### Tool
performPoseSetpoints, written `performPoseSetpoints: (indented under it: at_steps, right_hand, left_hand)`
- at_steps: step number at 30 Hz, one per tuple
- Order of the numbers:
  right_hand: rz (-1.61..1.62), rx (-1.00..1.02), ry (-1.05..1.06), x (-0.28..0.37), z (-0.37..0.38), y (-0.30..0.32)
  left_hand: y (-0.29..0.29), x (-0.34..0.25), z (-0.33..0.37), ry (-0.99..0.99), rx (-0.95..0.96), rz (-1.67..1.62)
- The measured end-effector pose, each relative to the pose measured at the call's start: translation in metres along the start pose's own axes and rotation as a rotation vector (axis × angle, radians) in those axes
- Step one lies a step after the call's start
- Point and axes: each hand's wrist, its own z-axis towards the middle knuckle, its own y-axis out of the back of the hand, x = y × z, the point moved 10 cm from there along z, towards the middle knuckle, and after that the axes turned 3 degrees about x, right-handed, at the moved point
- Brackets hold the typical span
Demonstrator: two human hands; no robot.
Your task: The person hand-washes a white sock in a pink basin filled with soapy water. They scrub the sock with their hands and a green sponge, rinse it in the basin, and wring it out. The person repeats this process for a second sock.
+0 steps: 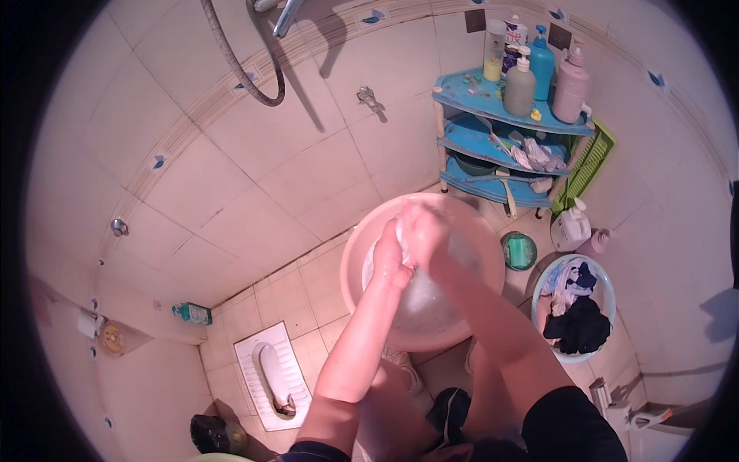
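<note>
A large pink basin stands on the floor before me, holding cloudy, sudsy water. Over its far left part my two hands are close together, both closed on a wet white cloth. My left hand grips it from the near left side. On the right and slightly higher, my right hand is clenched round it, blurred by motion. Much of the cloth is hidden inside my fingers.
A blue corner shelf with pump bottles stands beyond the basin. To the right are a green soap box, a white pump bottle and a tub of clothes. A squat toilet lies at left, below a wall tap.
</note>
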Motion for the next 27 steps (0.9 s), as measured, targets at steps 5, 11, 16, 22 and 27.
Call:
performPoseSetpoints:
  at_steps: [5, 11, 16, 22, 27]
  right_hand:
    - [-0.268, 0.156, 0.360, 0.038, -0.053, -0.035]
    - [0.745, 0.145, -0.441, -0.114, 0.012, -0.055]
    - [1.066, 0.744, -0.342, -0.074, 0.007, -0.080]
    - [0.812, 0.081, 0.030, -0.067, 0.002, -0.079]
    - [0.298, 0.049, 0.622, 0.033, -0.055, -0.044]
  left_hand:
    - [0.020, 0.006, -0.017, -0.181, -0.026, -0.382]
    - [-0.007, 0.008, -0.012, 0.100, 0.208, 0.032]
    - [0.042, -0.040, -0.019, -0.104, -0.149, 0.072]
    - [0.069, -0.011, 0.020, -0.091, -0.067, -0.004]
    - [0.079, 0.022, 0.026, 0.133, -0.052, -0.488]
